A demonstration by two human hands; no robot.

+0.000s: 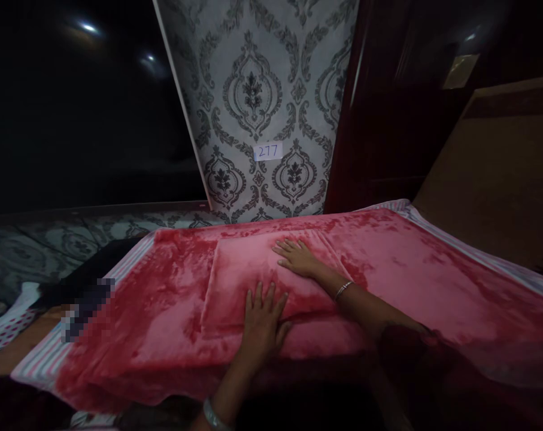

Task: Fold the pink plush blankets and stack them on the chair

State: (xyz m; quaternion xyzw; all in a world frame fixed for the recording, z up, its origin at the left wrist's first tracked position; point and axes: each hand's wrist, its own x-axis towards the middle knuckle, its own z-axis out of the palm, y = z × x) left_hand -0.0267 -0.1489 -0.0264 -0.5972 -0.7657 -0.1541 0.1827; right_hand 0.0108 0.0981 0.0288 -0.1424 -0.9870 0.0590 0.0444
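A folded square of pink plush fabric point(235, 269) lies on a larger red and pink plush blanket point(176, 329). My left hand point(263, 317) rests flat on the near part of the folded square, fingers spread, with a wide bracelet at the wrist. Farther back and to the right, my right hand point(297, 258) presses flat on the same fabric, its fingers apart and a thin bangle on the wrist. Neither hand grips anything. What the folded piece is, a blanket or a garment, I cannot tell.
A striped cloth point(132, 257) shows under the blanket's edges. Behind stands a patterned wall point(253, 96) with a paper label reading 277 point(268, 151). A large dark screen point(73, 120) is at the left, a dark red door point(388, 108) and a brown panel point(500, 179) at the right.
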